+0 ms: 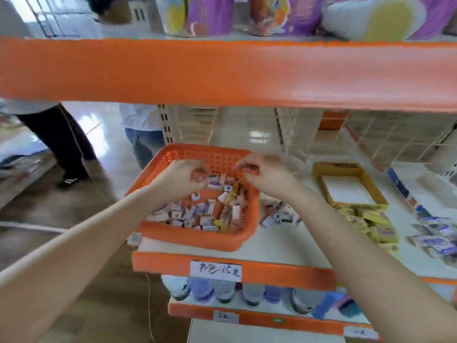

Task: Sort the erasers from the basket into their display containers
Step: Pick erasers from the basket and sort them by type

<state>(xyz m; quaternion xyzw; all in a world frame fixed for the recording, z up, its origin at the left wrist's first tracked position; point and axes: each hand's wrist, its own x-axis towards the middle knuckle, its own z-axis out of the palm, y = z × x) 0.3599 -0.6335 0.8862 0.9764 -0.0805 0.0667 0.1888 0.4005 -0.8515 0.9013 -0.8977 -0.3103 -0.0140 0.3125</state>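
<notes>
An orange plastic basket (173, 233) stands on the white shelf, filled with several small wrapped erasers (202, 214). Both of my hands are over its far half. My left hand (180, 178) has its fingers curled around some erasers among the pile. My right hand (262, 172) hovers above the basket's back right, its fingertips pinching a small reddish eraser. A yellow cardboard display box (324, 189) with a white bottom sits to the right. A clear plastic container (295, 159) stands behind my right hand. The picture is blurred.
Loose erasers (279, 214) lie between basket and box; yellow ones (376, 224) and blue-white packets (435, 238) lie further right. One eraser (134, 238) sits at the shelf's left edge. An orange shelf beam (222, 73) hangs overhead. People stand in the aisle at left (61, 139).
</notes>
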